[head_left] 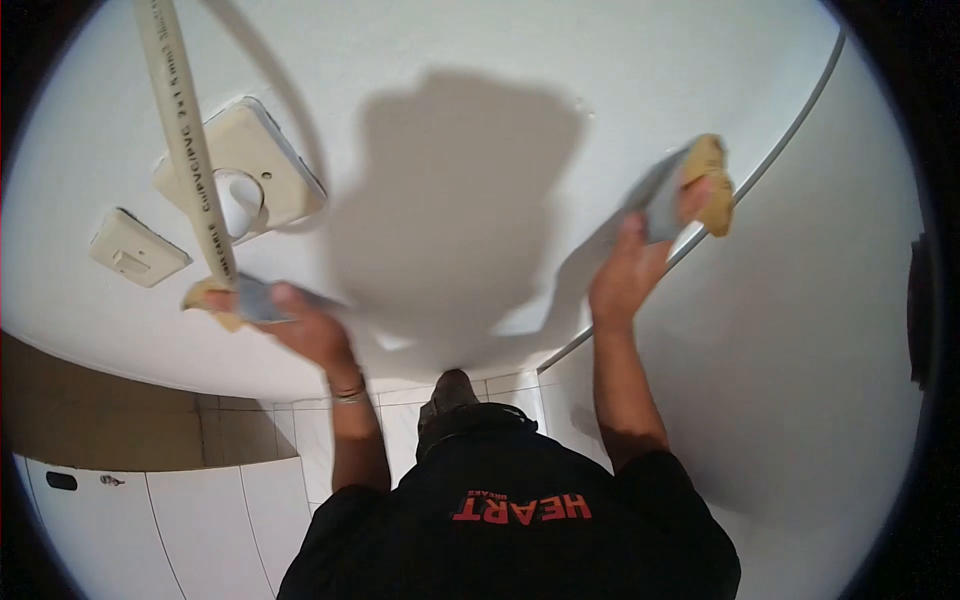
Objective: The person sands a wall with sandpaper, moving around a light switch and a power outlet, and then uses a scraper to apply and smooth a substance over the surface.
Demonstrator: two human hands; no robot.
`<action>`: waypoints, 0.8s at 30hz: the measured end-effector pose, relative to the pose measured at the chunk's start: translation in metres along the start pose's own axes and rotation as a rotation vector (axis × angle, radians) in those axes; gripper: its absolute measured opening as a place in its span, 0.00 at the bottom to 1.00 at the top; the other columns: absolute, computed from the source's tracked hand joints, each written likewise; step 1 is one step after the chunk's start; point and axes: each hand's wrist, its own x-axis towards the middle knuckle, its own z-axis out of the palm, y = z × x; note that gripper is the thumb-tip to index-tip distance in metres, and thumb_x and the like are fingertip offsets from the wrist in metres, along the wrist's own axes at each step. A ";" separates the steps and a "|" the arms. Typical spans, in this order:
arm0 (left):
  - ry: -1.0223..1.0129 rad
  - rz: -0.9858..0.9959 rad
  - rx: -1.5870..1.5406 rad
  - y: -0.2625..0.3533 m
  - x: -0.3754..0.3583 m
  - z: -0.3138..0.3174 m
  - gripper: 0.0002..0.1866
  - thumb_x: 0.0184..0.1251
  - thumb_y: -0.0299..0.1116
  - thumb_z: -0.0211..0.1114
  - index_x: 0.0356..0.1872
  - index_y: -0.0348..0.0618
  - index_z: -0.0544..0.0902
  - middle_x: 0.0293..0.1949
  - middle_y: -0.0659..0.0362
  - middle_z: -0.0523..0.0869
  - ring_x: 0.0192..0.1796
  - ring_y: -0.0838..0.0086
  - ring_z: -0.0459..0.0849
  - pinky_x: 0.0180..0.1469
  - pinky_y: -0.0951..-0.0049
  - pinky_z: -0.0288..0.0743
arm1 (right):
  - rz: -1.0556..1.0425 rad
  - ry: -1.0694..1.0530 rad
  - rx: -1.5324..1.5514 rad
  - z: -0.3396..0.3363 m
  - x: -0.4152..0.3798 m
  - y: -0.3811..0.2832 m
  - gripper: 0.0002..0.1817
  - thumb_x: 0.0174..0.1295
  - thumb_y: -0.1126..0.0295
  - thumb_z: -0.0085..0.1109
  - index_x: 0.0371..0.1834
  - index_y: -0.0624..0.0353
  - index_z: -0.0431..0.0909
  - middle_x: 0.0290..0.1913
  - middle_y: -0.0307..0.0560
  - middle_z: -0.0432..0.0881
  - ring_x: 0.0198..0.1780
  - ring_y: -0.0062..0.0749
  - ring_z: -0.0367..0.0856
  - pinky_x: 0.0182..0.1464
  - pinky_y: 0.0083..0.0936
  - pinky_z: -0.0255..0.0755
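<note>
My left hand (312, 328) grips a piece of sandpaper (265, 299), grey on one face and tan on the other, low on the white wall beneath the cable's lower end. Farther up on the other side, my right hand (625, 275) is closed on a second piece of sandpaper (664, 205). Its tan part curls around the fingertips, close to the grey strip at the wall's right edge. The contact faces of both pieces are hidden. A flat cream cable (180, 120) with printed lettering hangs in front of the wall, just above my left fingers.
Behind the cable sits a square cream wall plate (270, 165) with a round white knob (238, 200). A smaller switch plate (138, 248) is lower left. White cabinet panels (200, 520) stand at the bottom left, beside the tiled floor (400, 425). A grey-white panel (800, 330) borders the right.
</note>
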 end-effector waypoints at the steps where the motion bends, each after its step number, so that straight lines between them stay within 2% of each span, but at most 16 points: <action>1: -0.031 0.115 0.022 0.011 -0.024 0.015 0.31 0.68 0.40 0.46 0.64 0.32 0.48 0.60 0.41 0.59 0.59 0.60 0.63 0.59 0.66 0.57 | -0.096 -0.131 -0.298 0.008 -0.020 0.000 0.36 0.53 0.75 0.46 0.67 0.58 0.44 0.68 0.61 0.39 0.69 0.50 0.39 0.65 0.44 0.38; 2: -0.019 0.513 0.209 0.011 -0.044 0.027 0.32 0.65 0.37 0.49 0.64 0.32 0.48 0.64 0.39 0.52 0.67 0.54 0.50 0.64 0.59 0.46 | -0.192 -0.260 -0.601 0.011 -0.051 0.000 0.37 0.49 0.76 0.50 0.66 0.53 0.51 0.68 0.62 0.41 0.68 0.53 0.41 0.64 0.49 0.43; 3: -0.245 0.381 0.071 -0.003 -0.084 0.030 0.31 0.60 0.33 0.52 0.63 0.35 0.52 0.65 0.39 0.45 0.68 0.48 0.38 0.66 0.51 0.35 | -0.223 -0.472 -0.619 0.012 -0.096 0.012 0.37 0.44 0.74 0.53 0.63 0.48 0.57 0.66 0.63 0.44 0.67 0.56 0.45 0.62 0.52 0.45; 4: -0.530 0.736 0.445 -0.001 -0.105 0.022 0.30 0.57 0.32 0.52 0.62 0.37 0.58 0.66 0.41 0.43 0.68 0.48 0.40 0.65 0.49 0.35 | -0.256 -0.685 -0.635 0.007 -0.139 0.027 0.37 0.39 0.72 0.56 0.61 0.44 0.62 0.65 0.65 0.46 0.65 0.60 0.48 0.60 0.55 0.47; 6: -0.565 0.856 0.570 -0.019 -0.107 0.012 0.40 0.50 0.27 0.55 0.66 0.48 0.48 0.67 0.43 0.42 0.69 0.56 0.41 0.66 0.55 0.37 | -0.160 -0.848 -0.406 -0.017 -0.173 0.050 0.39 0.33 0.67 0.57 0.59 0.42 0.64 0.63 0.66 0.51 0.61 0.61 0.53 0.59 0.56 0.47; 8: -0.404 0.449 0.192 -0.042 -0.071 -0.002 0.26 0.61 0.36 0.49 0.60 0.36 0.62 0.66 0.42 0.46 0.68 0.50 0.42 0.66 0.53 0.36 | -0.215 -0.554 -0.542 -0.030 -0.143 0.052 0.37 0.41 0.68 0.56 0.61 0.43 0.61 0.65 0.65 0.48 0.65 0.59 0.49 0.62 0.53 0.42; 10: -0.102 0.293 0.084 0.016 -0.017 -0.003 0.28 0.65 0.39 0.47 0.61 0.33 0.58 0.66 0.43 0.48 0.69 0.56 0.44 0.66 0.62 0.40 | -0.278 -0.268 -0.581 -0.028 -0.077 0.054 0.32 0.52 0.68 0.51 0.64 0.50 0.57 0.67 0.63 0.42 0.68 0.56 0.41 0.64 0.51 0.35; 12: -0.023 0.207 -0.070 0.039 0.019 -0.010 0.32 0.67 0.42 0.45 0.64 0.31 0.48 0.67 0.46 0.46 0.68 0.62 0.46 0.65 0.70 0.43 | -0.114 -0.137 -0.345 -0.018 -0.010 0.012 0.28 0.60 0.67 0.43 0.65 0.59 0.53 0.69 0.61 0.37 0.70 0.54 0.33 0.65 0.50 0.27; 13: -0.100 0.027 -0.171 0.025 0.022 -0.014 0.33 0.68 0.41 0.43 0.65 0.31 0.41 0.67 0.47 0.44 0.68 0.65 0.46 0.65 0.71 0.43 | -0.106 -0.134 -0.339 -0.013 -0.003 0.006 0.28 0.60 0.67 0.43 0.65 0.59 0.53 0.69 0.61 0.37 0.70 0.54 0.33 0.65 0.50 0.27; 15: -0.061 0.144 -0.136 0.039 -0.001 0.007 0.34 0.67 0.41 0.45 0.64 0.31 0.42 0.67 0.46 0.45 0.68 0.62 0.46 0.66 0.68 0.43 | -0.060 -0.039 -0.095 0.003 -0.002 -0.010 0.28 0.61 0.65 0.41 0.64 0.64 0.53 0.68 0.62 0.38 0.70 0.54 0.32 0.64 0.52 0.23; 17: -0.077 0.389 0.045 0.025 -0.045 0.029 0.35 0.65 0.40 0.48 0.64 0.30 0.44 0.66 0.45 0.45 0.68 0.57 0.44 0.66 0.61 0.41 | -0.171 -0.264 -0.411 0.013 -0.056 0.002 0.32 0.48 0.72 0.48 0.62 0.60 0.59 0.68 0.63 0.39 0.69 0.60 0.30 0.63 0.55 0.21; 19: -0.133 0.521 0.195 -0.004 -0.074 0.020 0.35 0.63 0.39 0.50 0.64 0.30 0.45 0.66 0.44 0.45 0.68 0.54 0.43 0.66 0.56 0.39 | -0.248 -0.627 -0.534 0.008 -0.135 0.025 0.31 0.36 0.74 0.53 0.52 0.43 0.71 0.59 0.59 0.58 0.60 0.59 0.55 0.57 0.57 0.49; 21: -0.433 0.733 0.547 -0.015 -0.075 0.001 0.35 0.59 0.28 0.50 0.65 0.33 0.43 0.67 0.45 0.36 0.68 0.52 0.42 0.66 0.54 0.36 | -0.125 -0.774 -0.387 -0.010 -0.151 0.025 0.29 0.35 0.73 0.58 0.50 0.47 0.73 0.50 0.59 0.64 0.52 0.56 0.63 0.52 0.55 0.54; 22: -0.338 0.479 0.239 -0.037 -0.061 -0.003 0.36 0.61 0.35 0.51 0.65 0.35 0.44 0.67 0.45 0.39 0.68 0.50 0.42 0.66 0.54 0.36 | -0.182 -0.643 -0.420 -0.015 -0.144 0.038 0.34 0.38 0.72 0.56 0.57 0.51 0.64 0.57 0.64 0.54 0.59 0.61 0.51 0.57 0.57 0.42; 23: -0.294 0.510 0.480 -0.038 -0.033 -0.018 0.35 0.64 0.41 0.49 0.65 0.34 0.44 0.67 0.44 0.42 0.68 0.53 0.43 0.66 0.58 0.39 | -0.234 -0.517 -0.450 -0.023 -0.135 0.048 0.39 0.41 0.72 0.53 0.64 0.56 0.55 0.65 0.69 0.45 0.66 0.66 0.39 0.62 0.60 0.30; 24: -0.154 0.370 0.203 -0.014 -0.010 -0.015 0.35 0.67 0.46 0.45 0.65 0.32 0.43 0.67 0.44 0.44 0.68 0.56 0.44 0.66 0.60 0.42 | -0.215 -0.419 -0.594 -0.026 -0.109 0.046 0.34 0.46 0.69 0.52 0.62 0.54 0.59 0.63 0.72 0.47 0.65 0.67 0.45 0.60 0.61 0.37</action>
